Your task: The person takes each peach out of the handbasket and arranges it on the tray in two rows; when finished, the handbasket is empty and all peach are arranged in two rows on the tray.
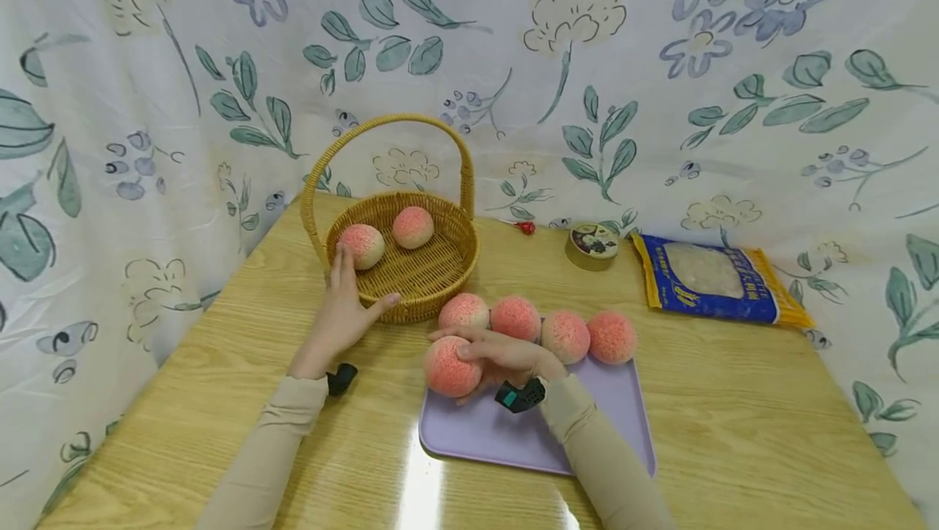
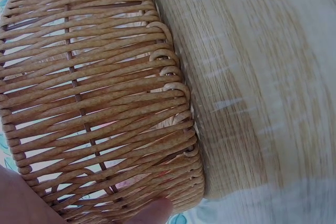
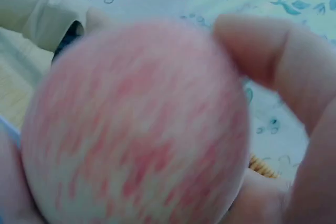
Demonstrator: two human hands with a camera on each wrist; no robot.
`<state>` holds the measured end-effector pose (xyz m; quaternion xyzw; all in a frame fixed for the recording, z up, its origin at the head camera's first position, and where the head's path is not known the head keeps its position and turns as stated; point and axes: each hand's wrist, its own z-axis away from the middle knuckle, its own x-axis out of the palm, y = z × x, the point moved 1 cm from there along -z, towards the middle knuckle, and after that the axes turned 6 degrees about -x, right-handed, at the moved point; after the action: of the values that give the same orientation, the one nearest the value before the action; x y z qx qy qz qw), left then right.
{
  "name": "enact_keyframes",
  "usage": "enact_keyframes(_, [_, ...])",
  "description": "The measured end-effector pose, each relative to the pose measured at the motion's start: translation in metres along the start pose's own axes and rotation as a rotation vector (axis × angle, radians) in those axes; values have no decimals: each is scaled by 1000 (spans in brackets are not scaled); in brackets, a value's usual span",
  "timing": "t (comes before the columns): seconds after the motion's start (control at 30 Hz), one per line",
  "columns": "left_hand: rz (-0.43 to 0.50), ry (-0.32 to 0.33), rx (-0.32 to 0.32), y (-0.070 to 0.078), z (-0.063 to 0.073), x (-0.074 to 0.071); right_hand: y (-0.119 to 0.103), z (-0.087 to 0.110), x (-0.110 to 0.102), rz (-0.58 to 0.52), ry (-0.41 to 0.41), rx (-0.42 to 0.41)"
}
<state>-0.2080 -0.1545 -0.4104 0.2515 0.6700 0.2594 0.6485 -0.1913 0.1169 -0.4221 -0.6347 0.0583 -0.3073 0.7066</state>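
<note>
Grips a pink-and-cream ball [image 1: 453, 368] in the right hand [image 1: 506, 353], spreads the left hand [image 1: 340, 322] against a wicker basket [image 1: 418, 310]

Curls the right thumb and fingers round the ball, over the left part of a lavender tray [image 1: 484, 436]. Shows that ball large and blurred in the right wrist view, with digits on both sides of it. Cannot tell of any contact between held ball and tray.

Sets the left hand uncurled at the near left side of the basket, fingers straight up toward the rim, thumb stretched along the front wall. Shows the woven outer wall up close in the left wrist view, above a fingertip.

Stands the basket upright under its arched handle, with two similar balls inside: a left ball [image 1: 363, 246] near the left fingertips, and a back ball [image 1: 413, 227] just beside it. Lines up a row of four balls [image 1: 515, 318] side by side along the tray's far edge, nearest the basket at the left end.

Places farther back on the wooden table [image 1: 734, 408] a small red item [image 1: 525, 227], a round tin [image 1: 592, 246] and, to the right, a blue-and-yellow packet [image 1: 711, 280]. Hangs a flower-and-leaf-printed cloth [image 1: 455, 41] behind. Wears beige sleeves [image 1: 257, 448] on both arms and a black device [image 1: 521, 396] at the right wrist.
</note>
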Motion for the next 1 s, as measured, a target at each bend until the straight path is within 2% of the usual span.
enact_keyframes(0.2, [3,22,12,0,1,-1,3,3,3,8,60,21])
enact_keyframes(0.4, [-1,47,24,2,1,-3,-3,1,3,18,59,12])
enact_keyframes(0.47, [-5,51,24,1,0,-4,-5,1,4,57,65,18])
enact_keyframes(0.63, [-5,44,21,1,0,-3,-11,6,7,256,116,39])
enact_keyframes(0.77, [1,29,18,1,0,0,-16,12,8,384,176,25])
enact_keyframes(0.87, [0,25,21,0,-1,2,-20,16,8,428,239,9])
enact_keyframes(1.0, [-7,22,15,0,-1,3,-25,18,11,433,305,8])
